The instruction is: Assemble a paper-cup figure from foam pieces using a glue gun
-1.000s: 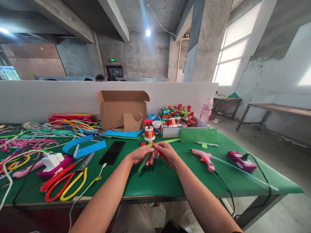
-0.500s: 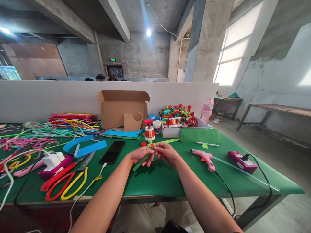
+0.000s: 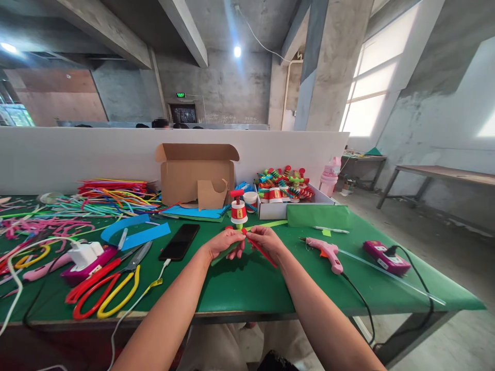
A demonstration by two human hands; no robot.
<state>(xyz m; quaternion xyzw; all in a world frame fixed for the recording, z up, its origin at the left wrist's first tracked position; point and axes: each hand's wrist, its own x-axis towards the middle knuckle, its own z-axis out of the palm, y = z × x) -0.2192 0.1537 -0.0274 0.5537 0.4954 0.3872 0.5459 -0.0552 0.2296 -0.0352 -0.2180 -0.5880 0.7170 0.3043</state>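
Observation:
My left hand (image 3: pixel 225 244) and my right hand (image 3: pixel 268 241) meet over the near middle of the table, fingertips almost touching. A red paper strip (image 3: pixel 262 251) is pinched in my right hand, slanting down under the fingers. Between my left fingers runs a green paper strip (image 3: pixel 219 256), its lower end by the wrist. The two strips meet at the fingertips; whether they are joined I cannot tell. Just beyond stands a red-and-white paper-cup figure (image 3: pixel 238 212) with a red top and dark folded arms.
Left lie scissors (image 3: pixel 133 265), a phone (image 3: pixel 180 242), a blue paper strip (image 3: pixel 141 237) and a purple power strip (image 3: pixel 87 263). Right are a pink glue gun (image 3: pixel 327 252) with cord and another power strip (image 3: pixel 386 257). Behind stand a cardboard box (image 3: pixel 180 178) and a white box (image 3: pixel 273 210) of cup figures.
My fingertips have drawn closer together, both now at the red strip's upper end. The red strip shows more below my right hand; the green strip is more covered by my left.

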